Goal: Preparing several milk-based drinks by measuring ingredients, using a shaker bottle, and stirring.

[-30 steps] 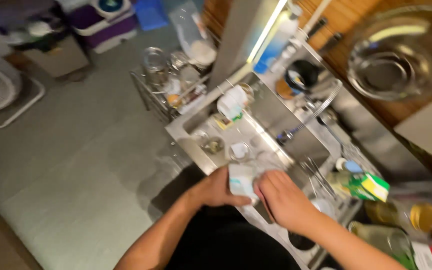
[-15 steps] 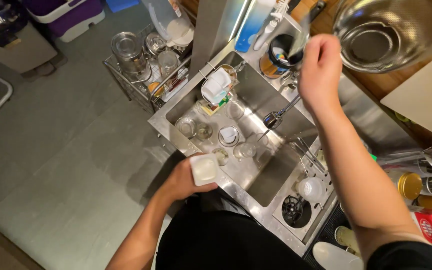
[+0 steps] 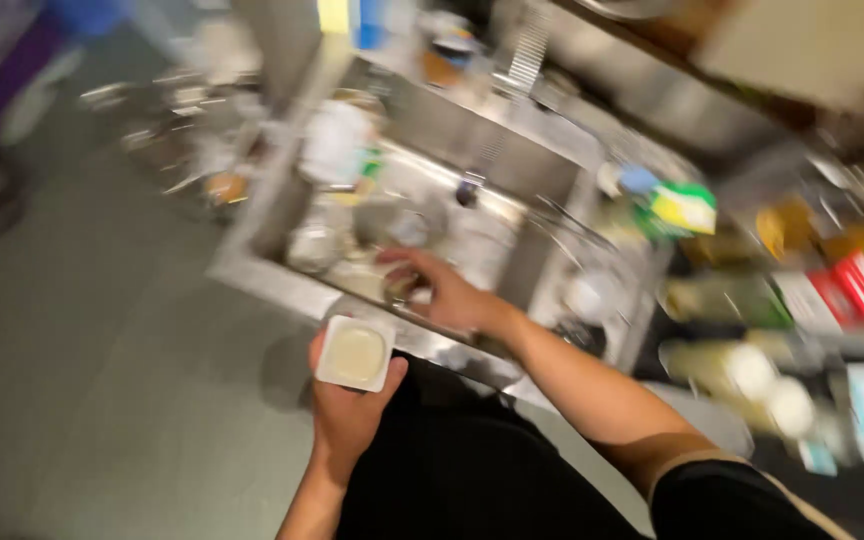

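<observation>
Motion blur is smearing most of the scene, so the objects lying inside the rectangular stainless steel sink (image 3: 552,180) are reading only as pale, glassy shapes that cannot be told apart. The bottles and packets to the right of the sink are likewise running into streaks of red, yellow and green, and the rack of items to its left is little more than grey lines. The lower edge of the view is cutting off both forearms.

The left hand (image 3: 347,410) is holding a small square white plastic container (image 3: 355,353) just in front of the sink's near rim, over the grey floor. Its fingers are wrapping up around the container's underside and sides, clamping it. The container is showing rounded corners and an open top with a pale cream inside; whether anything is in it is unclear.

The right hand (image 3: 447,295) is reaching over the near rim into the sink, fingers loosely curled and spread toward a small dark object that is too blurred to name; whether they are gripping it cannot be told.
</observation>
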